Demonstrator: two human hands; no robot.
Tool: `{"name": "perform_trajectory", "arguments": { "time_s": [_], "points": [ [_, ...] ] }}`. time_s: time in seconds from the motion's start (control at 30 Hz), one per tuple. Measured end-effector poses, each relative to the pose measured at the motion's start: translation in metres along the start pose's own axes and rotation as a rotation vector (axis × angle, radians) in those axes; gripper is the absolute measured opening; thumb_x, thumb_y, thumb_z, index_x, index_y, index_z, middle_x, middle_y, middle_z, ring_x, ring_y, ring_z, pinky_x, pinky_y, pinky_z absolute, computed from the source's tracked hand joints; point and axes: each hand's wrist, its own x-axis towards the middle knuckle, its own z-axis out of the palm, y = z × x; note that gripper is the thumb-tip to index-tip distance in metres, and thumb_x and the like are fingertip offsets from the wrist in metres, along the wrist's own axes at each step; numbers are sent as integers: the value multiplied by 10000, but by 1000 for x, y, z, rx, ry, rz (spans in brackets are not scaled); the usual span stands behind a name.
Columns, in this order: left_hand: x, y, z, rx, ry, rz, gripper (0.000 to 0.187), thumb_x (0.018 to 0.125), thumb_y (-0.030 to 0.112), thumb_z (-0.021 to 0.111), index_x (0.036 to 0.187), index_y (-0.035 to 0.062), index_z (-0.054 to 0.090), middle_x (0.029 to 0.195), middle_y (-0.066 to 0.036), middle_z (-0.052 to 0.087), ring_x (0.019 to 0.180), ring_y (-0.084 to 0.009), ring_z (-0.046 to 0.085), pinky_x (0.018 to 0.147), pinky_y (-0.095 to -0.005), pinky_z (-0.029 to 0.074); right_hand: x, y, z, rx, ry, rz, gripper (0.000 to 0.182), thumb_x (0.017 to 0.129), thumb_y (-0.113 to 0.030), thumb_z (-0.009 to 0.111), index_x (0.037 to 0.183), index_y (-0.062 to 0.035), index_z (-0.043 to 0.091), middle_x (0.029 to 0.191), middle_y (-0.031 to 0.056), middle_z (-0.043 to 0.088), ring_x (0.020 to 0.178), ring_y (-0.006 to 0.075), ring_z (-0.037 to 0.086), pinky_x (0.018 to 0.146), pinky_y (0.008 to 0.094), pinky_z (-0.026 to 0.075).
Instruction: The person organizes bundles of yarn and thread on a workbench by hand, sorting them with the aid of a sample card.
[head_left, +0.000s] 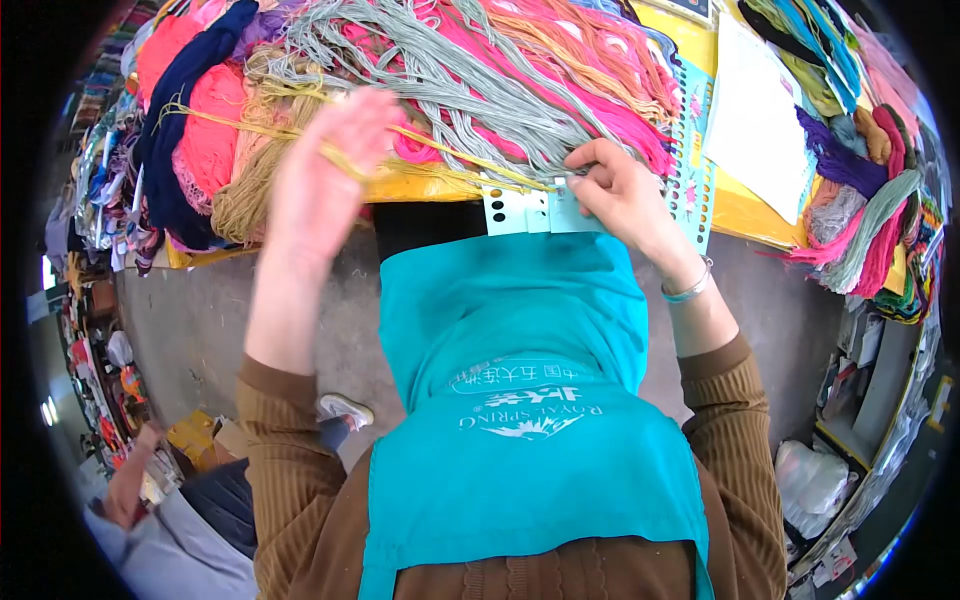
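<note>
A pale blue card with punched holes (515,212) lies at the table's front edge, just above my apron. My right hand (615,195) is closed, thumb and fingers pinched at the card's right part; its grip is partly hidden. Strands of yellow thread (465,165) run from the card leftward, past my left hand, over the skeins. My left hand (340,160) is raised over the table edge and smeared by motion. The yellow strands cross at its palm and fingers, and I cannot make out whether it grips them.
Grey thread skeins (430,60) spread over pink and orange ones. At left hang navy skeins (180,140) and tan skeins (250,195). A longer punched card (690,190) and white paper (755,120) lie right. Another person's arm (130,480) shows at lower left.
</note>
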Motion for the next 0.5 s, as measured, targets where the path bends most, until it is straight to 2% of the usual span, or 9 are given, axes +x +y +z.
{"name": "perform_trajectory", "arguments": {
  "time_s": [0.03,0.13,0.3,0.43,0.5],
  "points": [
    [-12,-14,14,-44,-97,-47,521,1011,254,421,1395,-94,370,1428,-241,438,1317,-304,457,1108,-423,374,0,2,4,19,19,-23,212,860,-127,631,1025,1,598,673,30,607,580,75,511,550,260,417],
    [-33,-41,47,-203,-247,-161,565,1010,300,371,1419,-89,336,1482,-226,373,1400,-295,346,1151,-423,299,-8,-9,18,157,61,-116,178,856,-110,652,995,-1,638,722,8,629,590,39,475,547,231,406],
    [-42,-66,69,-193,-343,-180,575,998,292,335,1428,-89,328,1493,-195,368,1382,-273,358,1154,-419,263,-24,-50,48,537,20,-194,138,859,-98,687,970,-17,672,812,-21,650,623,14,479,569,197,419],
    [-46,-74,77,-29,-383,-121,593,977,289,337,1422,-103,333,1491,-173,378,1377,-250,348,1144,-391,263,-26,-51,66,703,42,-154,104,877,-90,679,935,-6,659,814,-8,645,650,23,520,575,181,414],
    [-46,-76,73,-66,-391,-120,594,960,274,341,1420,-102,342,1488,-173,384,1380,-247,346,1143,-384,263,-28,-50,64,790,35,-80,84,882,-73,665,937,-12,649,811,4,652,631,28,516,546,178,397]
  ]
}}
